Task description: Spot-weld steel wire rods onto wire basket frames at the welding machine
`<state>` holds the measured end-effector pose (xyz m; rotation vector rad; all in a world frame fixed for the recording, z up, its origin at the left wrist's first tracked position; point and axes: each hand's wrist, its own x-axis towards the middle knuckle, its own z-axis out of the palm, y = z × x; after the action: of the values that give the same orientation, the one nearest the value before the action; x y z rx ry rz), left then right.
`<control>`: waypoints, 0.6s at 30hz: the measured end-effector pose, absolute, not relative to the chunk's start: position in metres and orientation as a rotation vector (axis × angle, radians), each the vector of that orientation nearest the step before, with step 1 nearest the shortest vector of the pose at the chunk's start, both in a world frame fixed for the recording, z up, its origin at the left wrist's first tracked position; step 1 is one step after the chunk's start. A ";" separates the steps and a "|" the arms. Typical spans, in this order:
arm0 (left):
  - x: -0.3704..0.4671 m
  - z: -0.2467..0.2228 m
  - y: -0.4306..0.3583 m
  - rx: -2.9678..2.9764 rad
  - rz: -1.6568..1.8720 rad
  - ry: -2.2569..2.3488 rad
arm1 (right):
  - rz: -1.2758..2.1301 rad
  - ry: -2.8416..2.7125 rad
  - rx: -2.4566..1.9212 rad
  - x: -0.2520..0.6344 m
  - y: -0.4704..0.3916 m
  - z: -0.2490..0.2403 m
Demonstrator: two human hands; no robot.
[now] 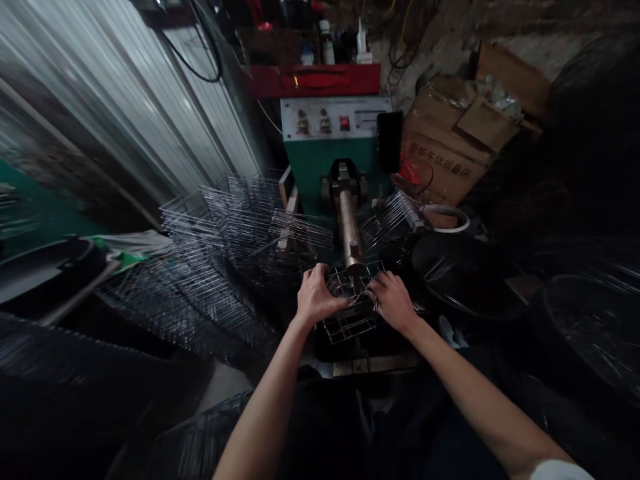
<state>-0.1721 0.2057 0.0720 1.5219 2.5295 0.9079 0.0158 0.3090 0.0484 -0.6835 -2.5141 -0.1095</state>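
Observation:
A small wire basket (350,327) of thin metal rods sits under the tip of the machine's thick metal arm (350,230), in front of me. My left hand (317,297) grips the basket's left side, its thumb stretched inward toward the arm's tip. On the right side my right hand (393,298) is closed, fingers curled at the wire near the tip. Whether a small loose part is pinched between the fingertips is too dark to tell. The green machine (327,160) with its knobs and red switch stands behind the basket.
Stacked wire grids (215,233) pile up on the left, with more wire panels (387,220) right of the arm. Dark round tubs (465,273) stand at right. A cardboard box (445,147) and a red toolbox (315,80) are at the back. A black phone-like slab (389,141) hangs on the machine.

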 end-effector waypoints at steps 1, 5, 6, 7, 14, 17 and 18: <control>-0.173 0.071 0.206 1.543 0.915 2.517 | -0.100 -2.511 -0.680 0.015 0.309 0.048; -0.177 0.070 0.210 1.627 0.944 2.447 | -0.007 -2.501 -0.651 0.012 0.312 0.045; -0.179 0.070 0.210 1.644 0.952 2.424 | 0.045 -2.495 -0.633 0.013 0.313 0.045; -0.183 0.068 0.209 1.668 0.968 2.399 | 0.114 -2.481 -0.610 0.015 0.313 0.046; -0.222 -0.007 0.173 1.496 1.283 2.009 | 0.835 -2.204 -0.580 0.072 0.299 0.047; -0.226 -0.054 0.164 1.174 1.358 1.655 | 1.237 -1.934 -0.746 0.094 0.289 0.039; -0.226 -0.066 0.164 1.105 1.377 1.562 | 1.355 -1.831 -0.789 0.098 0.285 0.036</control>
<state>-0.2258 0.1641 -0.0658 1.1049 1.5621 1.3767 0.0980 0.2849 0.0356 -0.7892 -1.8309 1.3546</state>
